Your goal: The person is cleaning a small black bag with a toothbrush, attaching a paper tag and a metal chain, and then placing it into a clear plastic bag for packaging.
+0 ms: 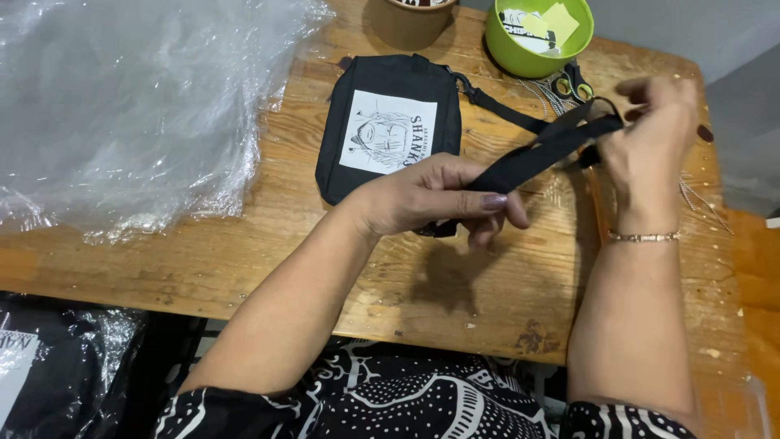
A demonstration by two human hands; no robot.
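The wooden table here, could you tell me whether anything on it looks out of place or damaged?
Nothing stands out. The black pouch lies flat, its strap stretched between the left hand and right hand. The wooden table is only worn and stained.

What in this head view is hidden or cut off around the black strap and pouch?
- Black fabric strap: its ends, hidden inside left hand and right hand.
- Scissors: blades, behind the strap.
- Brown round tub: cut by the top edge.
- Black fabric pouch: lower corner, behind the left hand.
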